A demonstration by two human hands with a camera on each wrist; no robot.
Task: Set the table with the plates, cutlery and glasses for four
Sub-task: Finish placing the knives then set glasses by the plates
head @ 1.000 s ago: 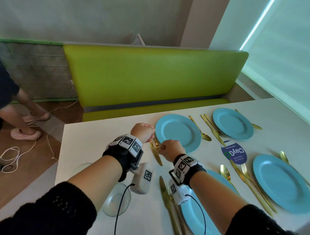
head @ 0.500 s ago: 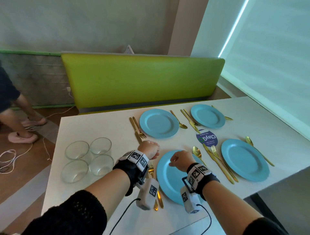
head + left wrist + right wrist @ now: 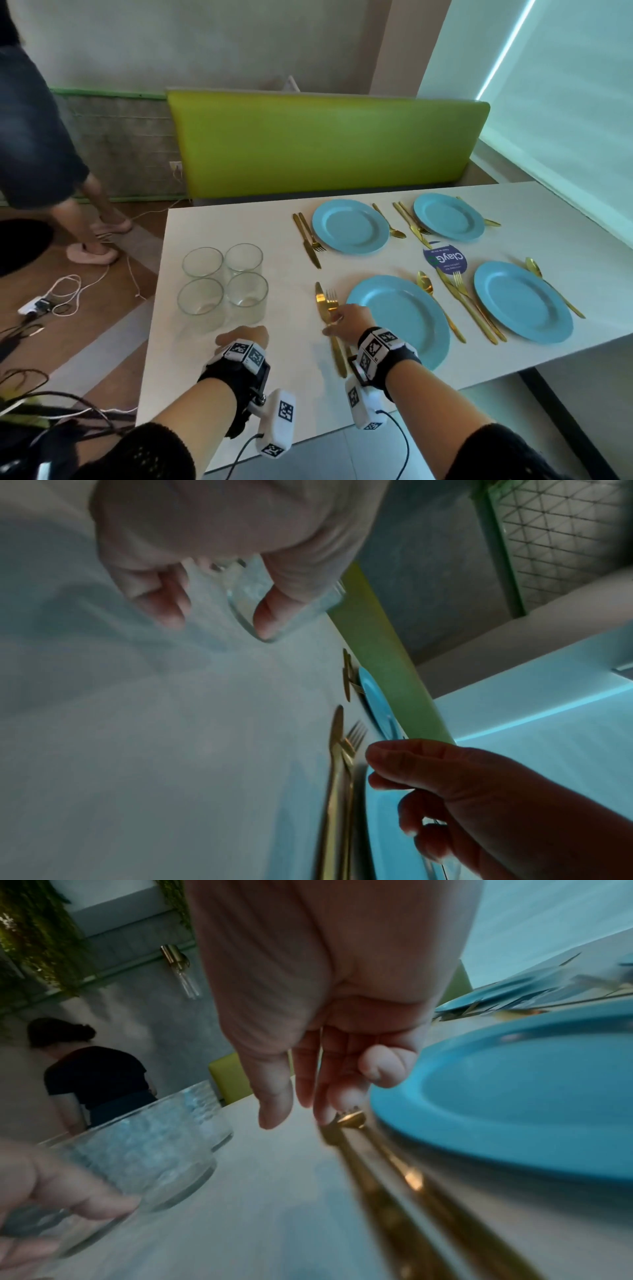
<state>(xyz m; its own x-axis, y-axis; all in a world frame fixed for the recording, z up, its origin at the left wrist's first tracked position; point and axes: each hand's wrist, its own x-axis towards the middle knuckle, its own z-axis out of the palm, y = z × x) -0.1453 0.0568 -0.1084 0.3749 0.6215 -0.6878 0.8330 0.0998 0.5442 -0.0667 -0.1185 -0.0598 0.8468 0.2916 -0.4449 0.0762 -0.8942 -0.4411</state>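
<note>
Four round sky-blue plates [image 3: 397, 322] are laid on the white counter [image 3: 239, 377], each flanked by gold cutlery.

The right hand [image 3: 346, 320] is over the gold knife [image 3: 322, 303] and gold fork [image 3: 331, 297] left of the nearest plate. Its fingers [image 3: 322, 1085] are extended and relaxed, with the tips at the cutlery; nothing is clamped.

The left hand [image 3: 245, 337] is just beside the nearest of four clear glass tumblers [image 3: 222, 279], which are clustered at the counter's left end. Its grip is loosely curled and apart, closed on nothing.

Judgement: glasses remain to be distributed. The tumbler should be taken low around its wall, lifted clear of its neighbours, and set above a knife.

A round blue sticker [image 3: 445, 258] on the counter reads "ClayG…"; the smaller print is illegible.
</note>
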